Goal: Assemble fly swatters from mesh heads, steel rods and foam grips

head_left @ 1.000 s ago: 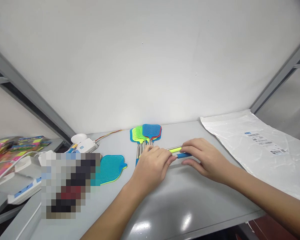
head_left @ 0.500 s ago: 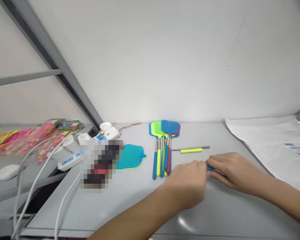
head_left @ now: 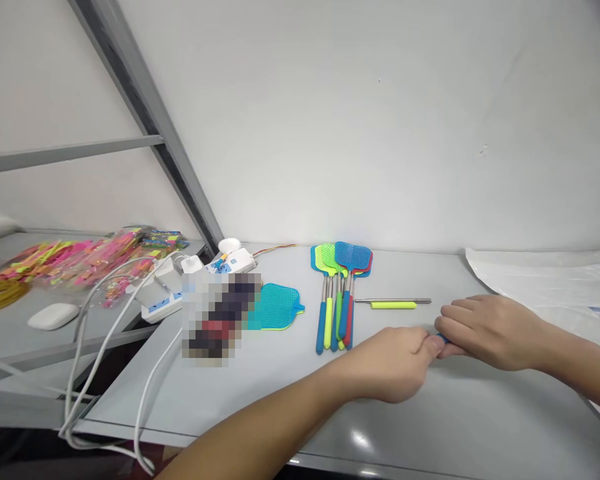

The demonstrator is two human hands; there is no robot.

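Both my hands are closed and meet over the right part of the table, around a small blue handle (head_left: 442, 338). My left hand (head_left: 397, 363) grips it from the left with the thumb pressed against it. My right hand (head_left: 490, 331) wraps its other side, so most of the handle is hidden. Just beyond lie thin metal rods (head_left: 394, 300) and a yellow handle sleeve (head_left: 393, 305). To the left is a fanned pile of fly swatters (head_left: 344, 313) with blue, green, yellow and red handles. Farther left rest teal swatter heads (head_left: 279, 307), with a yellow edge below.
A blurred-out item (head_left: 223, 320) covers part of the teal heads. Power strips (head_left: 163, 308) with white cables (head_left: 103, 333) stand at the table's left edge. Pink and yellow packages (head_left: 100, 257) lie on the left surface, beside a white mouse-like object (head_left: 53, 316). White plastic sheeting (head_left: 545, 283) covers the far right.
The view has swung slightly left, so the table things appear farther right. My hands stay together on the blue handle; my left thumb now shows against it.
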